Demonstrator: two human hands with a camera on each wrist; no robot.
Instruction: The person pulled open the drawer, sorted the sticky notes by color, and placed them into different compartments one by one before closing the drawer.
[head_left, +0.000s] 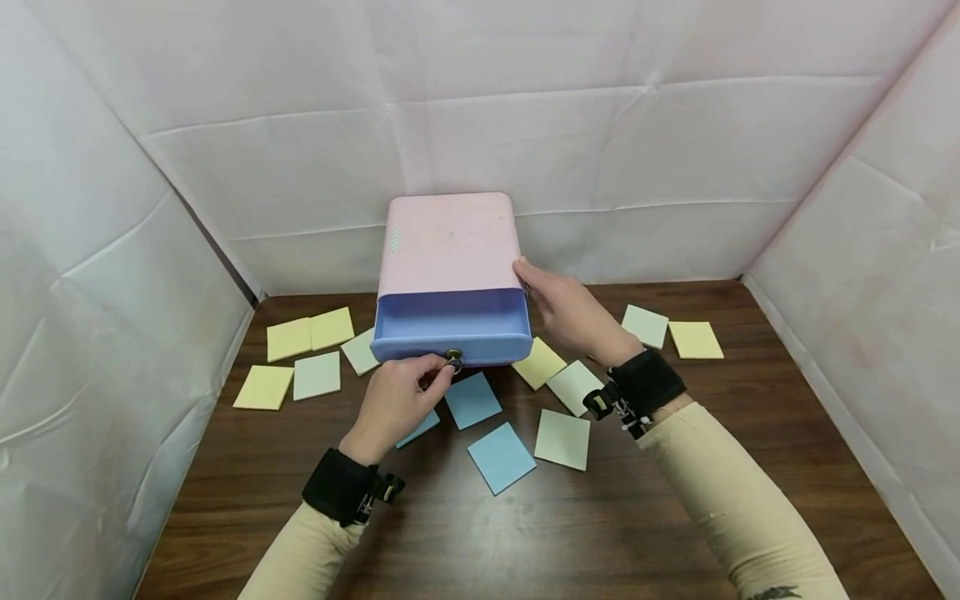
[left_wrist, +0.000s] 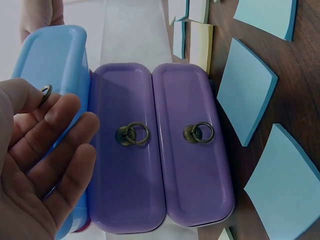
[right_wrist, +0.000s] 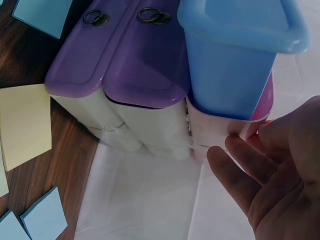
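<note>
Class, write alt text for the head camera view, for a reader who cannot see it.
A left hand pinches the ring of a half-open blue drawer in a pink box, which the right hand steadies. Sticky-note pads lie scattered on the wooden table.

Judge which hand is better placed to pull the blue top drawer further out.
Left. The left hand pinches the brass ring pull on the blue plastic drawer; the right hand steadies the pink cabinet.
</note>
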